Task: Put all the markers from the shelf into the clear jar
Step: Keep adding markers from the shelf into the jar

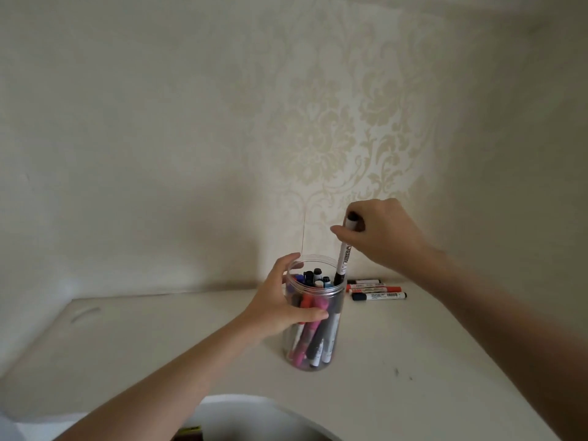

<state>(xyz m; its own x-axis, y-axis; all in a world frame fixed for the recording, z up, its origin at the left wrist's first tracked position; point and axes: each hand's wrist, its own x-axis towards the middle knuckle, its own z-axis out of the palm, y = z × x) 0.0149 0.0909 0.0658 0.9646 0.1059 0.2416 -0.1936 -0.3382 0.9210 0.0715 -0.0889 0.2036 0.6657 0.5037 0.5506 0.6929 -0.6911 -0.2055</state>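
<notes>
A clear jar [331, 337] stands upright on the white shelf [413, 345], holding several markers in red, pink, blue and black. My left hand [283, 300] wraps around the jar's left side. My right hand [381, 232] pinches the top of a white marker with a black cap [343, 257]. That marker points down, and its capped end sits inside the jar's mouth at the right rim. Several more markers [377, 289] lie side by side on the shelf, just behind and to the right of the jar, near the wall.
A patterned cream wall [334, 138] rises right behind the shelf. The shelf's front edge curves in at the bottom of the view [254, 405]. A shallow groove [84, 313] marks the shelf's far left.
</notes>
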